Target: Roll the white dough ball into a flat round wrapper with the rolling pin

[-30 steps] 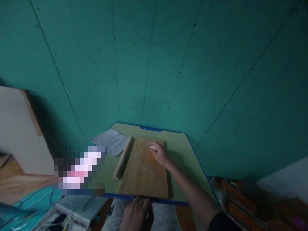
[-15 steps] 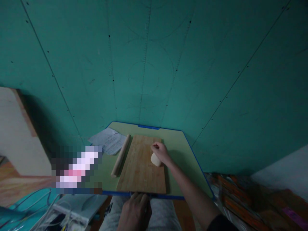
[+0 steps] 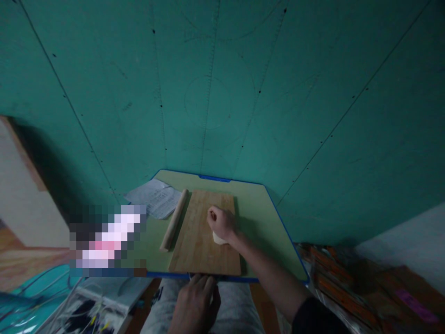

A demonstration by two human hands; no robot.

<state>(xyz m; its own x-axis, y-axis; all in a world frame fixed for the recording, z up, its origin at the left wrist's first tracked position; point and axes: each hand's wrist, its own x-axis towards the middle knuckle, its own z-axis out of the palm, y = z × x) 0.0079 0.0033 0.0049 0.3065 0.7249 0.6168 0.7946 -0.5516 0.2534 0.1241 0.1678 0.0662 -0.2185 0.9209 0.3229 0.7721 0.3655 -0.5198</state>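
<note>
My right hand (image 3: pixel 222 223) is curled into a fist on top of a pale lump of dough (image 3: pixel 219 238), which shows only along its near side. The dough lies on the right half of a wooden cutting board (image 3: pixel 198 250). Low in the view, my left hand (image 3: pixel 198 299) is closed at the front edge of the table, just below the board. Whatever its fingers grip is hidden. A wooden rolling pin (image 3: pixel 174 220) lies to the left of the board, apart from both hands.
The light green table (image 3: pixel 259 218) has a blue rim and stands against a green wall (image 3: pixel 208 93). Printed paper (image 3: pixel 158 199) lies at its back left, near a blurred-out patch. Cables and a grey case (image 3: pixel 111 292) are at lower left; orange items (image 3: pixel 340 287) lie at right.
My right hand has shifted left and toward me, from the dough's far edge to on top of it, and is now in a fist. My left hand stays at the table edge.
</note>
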